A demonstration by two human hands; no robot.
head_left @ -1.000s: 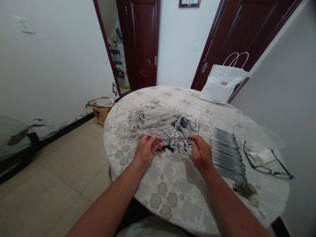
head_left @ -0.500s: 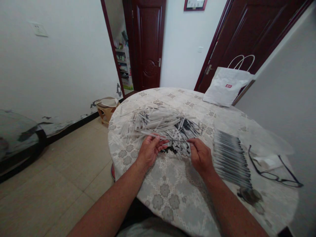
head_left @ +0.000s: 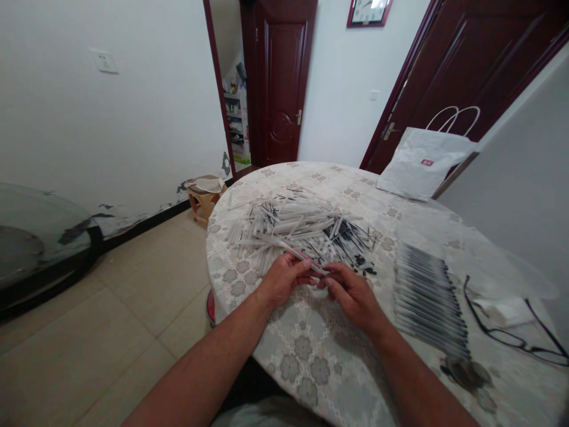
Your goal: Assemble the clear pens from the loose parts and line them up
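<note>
White bag (head_left: 415, 172) with a red label at the far right of the counter (head_left: 326, 178), black-framed eyeglasses (head_left: 526, 346) near a crumpled white item (head_left: 507, 311), closed dark red door (head_left: 285, 77), red-framed wall clock (head_left: 368, 10), wall socket (head_left: 105, 61), stool (head_left: 203, 200) by the left wall, stocked shelves (head_left: 235, 121) beyond the doorway.

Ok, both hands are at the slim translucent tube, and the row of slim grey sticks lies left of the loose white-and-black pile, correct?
Wrong side: the head view shows the row of slim grey sticks right of the loose white-and-black pile. The left hand and right hand are at the slim translucent tube.
</note>
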